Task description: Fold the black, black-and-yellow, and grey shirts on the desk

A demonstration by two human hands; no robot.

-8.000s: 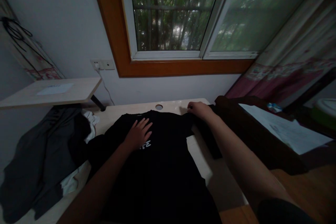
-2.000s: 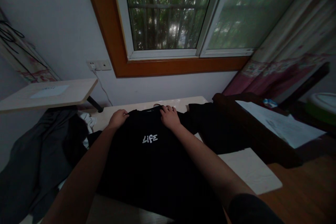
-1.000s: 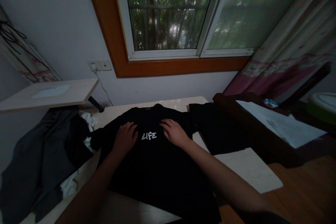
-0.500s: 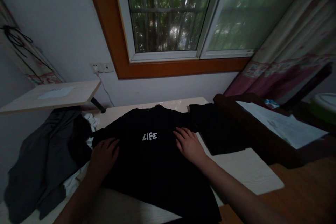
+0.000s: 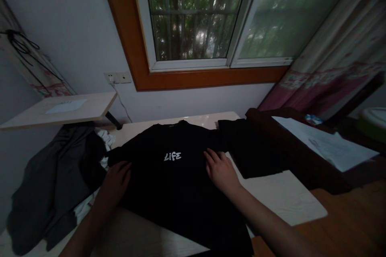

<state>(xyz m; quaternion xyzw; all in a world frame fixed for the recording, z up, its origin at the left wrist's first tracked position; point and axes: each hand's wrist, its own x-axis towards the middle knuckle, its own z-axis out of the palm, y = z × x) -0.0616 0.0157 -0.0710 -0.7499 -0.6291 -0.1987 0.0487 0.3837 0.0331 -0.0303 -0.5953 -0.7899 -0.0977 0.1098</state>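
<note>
A black T-shirt (image 5: pixel 169 184) with white lettering on its chest lies spread on the pale table, its collar towards the window. At the shirt's left side, below the sleeve, my left hand (image 5: pixel 116 178) rests with fingers stretched over the fabric; its palm side is hidden. My right hand (image 5: pixel 221 170) lies on the right side of the shirt, fingers extended and slightly apart, pointing towards the lettering. Just beyond the right sleeve is a folded black cloth (image 5: pixel 256 148).
Dark grey clothing (image 5: pixel 54 180) is heaped at the left under a small raised shelf (image 5: pixel 90 108). The pale table (image 5: pixel 289 200) shows at the right, beside a dark brown piece of furniture (image 5: pixel 262 118) holding white paper (image 5: pixel 325 140). A window (image 5: pixel 196 32) is behind.
Both hands have slid slightly outwards and towards me, the left one leftwards and the right one rightwards. The shirt stays spread in almost the same place.
</note>
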